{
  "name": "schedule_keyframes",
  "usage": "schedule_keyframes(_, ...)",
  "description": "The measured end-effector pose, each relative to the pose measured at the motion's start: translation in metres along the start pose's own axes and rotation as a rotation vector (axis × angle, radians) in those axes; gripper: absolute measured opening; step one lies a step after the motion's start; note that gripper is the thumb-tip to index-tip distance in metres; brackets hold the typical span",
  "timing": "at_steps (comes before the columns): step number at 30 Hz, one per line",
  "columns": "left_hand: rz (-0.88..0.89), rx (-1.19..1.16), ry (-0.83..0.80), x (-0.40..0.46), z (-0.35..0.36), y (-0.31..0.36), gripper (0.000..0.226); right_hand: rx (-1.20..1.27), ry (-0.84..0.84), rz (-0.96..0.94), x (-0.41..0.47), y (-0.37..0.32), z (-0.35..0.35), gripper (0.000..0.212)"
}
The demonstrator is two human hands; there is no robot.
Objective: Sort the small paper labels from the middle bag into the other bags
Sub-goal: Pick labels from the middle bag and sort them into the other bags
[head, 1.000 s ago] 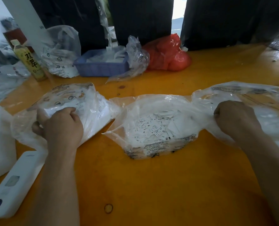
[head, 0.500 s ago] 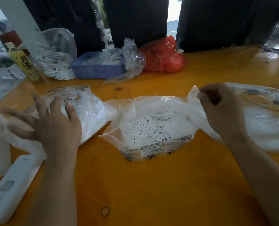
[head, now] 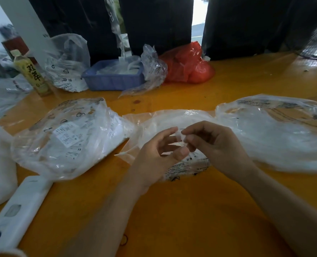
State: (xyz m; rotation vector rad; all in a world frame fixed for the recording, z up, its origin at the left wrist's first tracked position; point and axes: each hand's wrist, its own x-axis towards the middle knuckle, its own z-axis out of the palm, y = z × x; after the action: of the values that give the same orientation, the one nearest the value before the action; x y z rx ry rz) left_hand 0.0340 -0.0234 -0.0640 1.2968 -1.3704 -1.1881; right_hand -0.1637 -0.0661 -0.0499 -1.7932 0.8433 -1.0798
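Over the near middle of the tabletop, my left hand [head: 159, 154] and right hand [head: 212, 145] meet fingertip to fingertip, both pinching one small label [head: 181, 139]. Directly beneath lies the middle bag [head: 187, 167]; the left bag [head: 66, 138] and right bag [head: 276, 132] flank it about equally near.

Over the middle bag [head: 174, 117] both hands meet: the left hand [head: 159, 154] and right hand [head: 211, 145] pinch a small pale label [head: 181, 137] between their fingertips. The left bag [head: 68, 138] and right bag [head: 276, 132] lie flanking on the orange counter [head: 181, 210].
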Motion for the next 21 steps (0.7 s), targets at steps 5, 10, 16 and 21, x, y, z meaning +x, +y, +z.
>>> schedule_keyframes(5, -0.022, 0.09, 0.01, -0.002, -0.002, -0.001, 0.076, 0.2, 0.04, 0.088, 0.001, 0.0, -0.001, 0.014)
schedule_keyframes(10, -0.053, -0.114, 0.088, 0.002, 0.001, -0.002, 0.021, 0.221, 0.077, 0.129, 0.001, 0.003, 0.001, 0.013)
schedule_keyframes(16, -0.163, -0.443, 0.038, 0.002, 0.004, 0.002, 0.043, 0.068, 0.062, 0.079, 0.002, 0.005, 0.002, 0.017)
schedule_keyframes(21, -0.141, -0.551, 0.259, 0.004, -0.003, 0.002, 0.005, -0.459, 0.126, 0.072, 0.008, 0.021, 0.002, 0.014)
